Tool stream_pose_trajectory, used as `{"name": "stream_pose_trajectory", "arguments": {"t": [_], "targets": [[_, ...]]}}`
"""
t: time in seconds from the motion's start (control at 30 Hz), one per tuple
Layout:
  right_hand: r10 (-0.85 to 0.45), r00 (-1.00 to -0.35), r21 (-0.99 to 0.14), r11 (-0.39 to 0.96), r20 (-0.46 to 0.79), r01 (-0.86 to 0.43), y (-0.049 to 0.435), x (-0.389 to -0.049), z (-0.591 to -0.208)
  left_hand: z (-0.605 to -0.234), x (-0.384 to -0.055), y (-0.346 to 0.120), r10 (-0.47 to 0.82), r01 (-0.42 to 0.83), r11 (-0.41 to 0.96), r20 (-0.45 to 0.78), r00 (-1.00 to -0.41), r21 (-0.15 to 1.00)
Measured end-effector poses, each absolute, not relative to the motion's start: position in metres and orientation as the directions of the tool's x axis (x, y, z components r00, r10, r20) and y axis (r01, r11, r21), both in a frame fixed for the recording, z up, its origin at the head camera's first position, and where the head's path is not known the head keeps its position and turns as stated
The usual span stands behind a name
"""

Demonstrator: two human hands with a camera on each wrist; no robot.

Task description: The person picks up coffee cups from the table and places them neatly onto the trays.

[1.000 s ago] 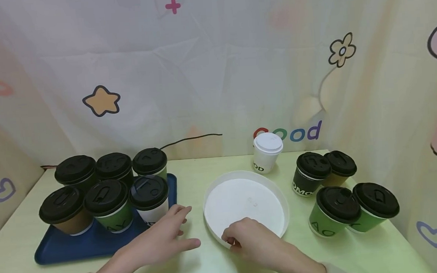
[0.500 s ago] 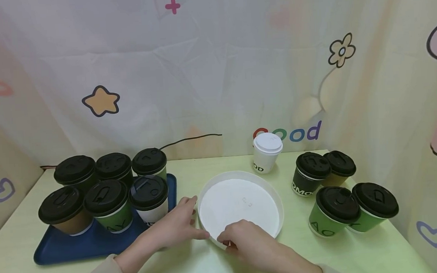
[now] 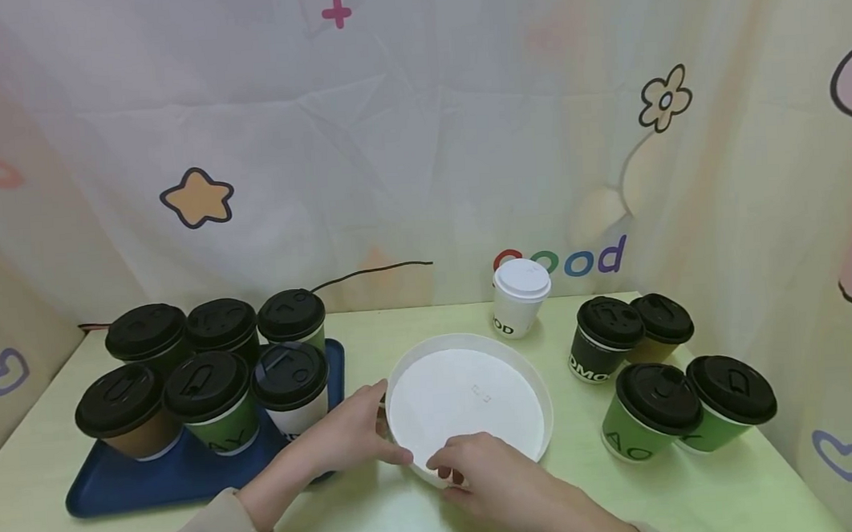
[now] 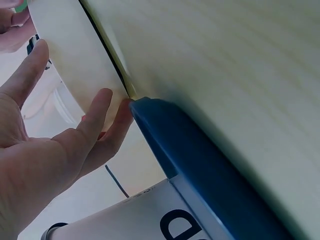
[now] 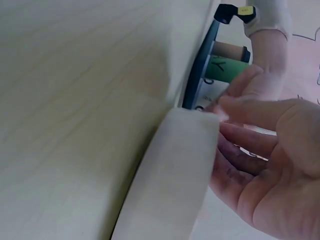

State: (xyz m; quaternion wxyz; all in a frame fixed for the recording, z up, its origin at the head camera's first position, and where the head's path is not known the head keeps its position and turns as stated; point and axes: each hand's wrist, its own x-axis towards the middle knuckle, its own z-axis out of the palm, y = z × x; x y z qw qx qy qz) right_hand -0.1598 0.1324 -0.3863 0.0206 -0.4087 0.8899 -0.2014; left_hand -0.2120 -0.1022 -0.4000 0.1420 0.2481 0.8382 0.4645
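A round white tray point(image 3: 469, 400) with a low wall lies on the table between my hands. My left hand point(image 3: 355, 430) is at its left side. In the left wrist view the fingers point(image 4: 102, 105) reach along the outer wall, fairly straight, and the thumb is near the rim. At the near rim is my right hand point(image 3: 495, 483), its bent fingers hooked over the wall, as the right wrist view shows along the tray wall point(image 5: 170, 170). The thumb tip lies right at the rim there. Inside the tray are only faint marks on the bottom.
A blue rectangular tray point(image 3: 126, 482) at left bears several black-lidded paper cups point(image 3: 225, 425), close beside my left forearm. A white-lidded cup point(image 3: 518, 305) stands behind the round tray. To the right are a black cup point(image 3: 593, 358), a brown cup point(image 3: 654, 350) and green cups point(image 3: 633, 432).
The round tray has slid slightly left, then stayed put. My left hand has moved right to the tray's side. The right hand shifted left with the tray, then slightly back, its fingers a little looser.
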Motion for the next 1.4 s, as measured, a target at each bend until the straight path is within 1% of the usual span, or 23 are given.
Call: {"name": "stream_pose_trajectory", "arguments": {"t": [0.13, 0.23, 0.43, 0.53, 0.6, 0.77, 0.9, 1.0, 1.23, 1.4], "targets": [[-0.667, -0.729, -0.462, 0.604, 0.154, -0.65, 0.144, -0.158, -0.383, -0.4, -0.212, -0.103, 0.536, 0.258, 0.444, -0.024, -0.844, 0.858], [-0.579, -0.79, -0.53, 0.613, 0.203, -0.586, 0.155, -0.156, -0.381, -0.4, -0.212, -0.103, 0.529, 0.241, 0.441, -0.034, -0.848, 0.864], [-0.349, -0.871, -0.615, 0.617, 0.346, -0.492, 0.183, -0.15, -0.386, -0.402, -0.214, -0.104, 0.557, 0.219, 0.372, -0.029, -0.83, 0.902], [-0.223, -0.91, -0.65, 0.642, 0.349, -0.407, 0.198, -0.146, -0.387, -0.402, -0.214, -0.104, 0.557, 0.217, 0.362, -0.024, -0.83, 0.907], [-0.143, -0.936, -0.671, 0.663, 0.321, -0.332, 0.208, -0.143, -0.388, -0.401, -0.214, -0.105, 0.557, 0.219, 0.36, -0.021, -0.83, 0.907], [0.013, -0.977, -0.669, 0.731, 0.211, -0.135, 0.231, -0.134, -0.392, -0.402, -0.214, -0.105, 0.568, 0.229, 0.355, -0.015, -0.823, 0.906], [0.106, -0.993, -0.661, 0.749, 0.052, 0.045, 0.251, -0.131, -0.395, -0.402, -0.214, -0.106, 0.565, 0.233, 0.371, -0.019, -0.825, 0.899], [0.158, -0.985, -0.651, 0.742, -0.064, 0.161, 0.266, -0.129, -0.397, -0.402, -0.214, -0.104, 0.562, 0.231, 0.377, -0.024, -0.826, 0.897], [0.233, -0.947, -0.715, 0.621, -0.221, 0.32, 0.289, -0.125, -0.4, -0.398, -0.213, -0.103, 0.566, 0.23, 0.382, -0.03, -0.824, 0.895], [0.246, -0.933, -0.685, 0.634, -0.263, 0.36, 0.299, -0.125, -0.4, -0.398, -0.213, -0.103, 0.563, 0.23, 0.391, -0.034, -0.826, 0.891]]}}
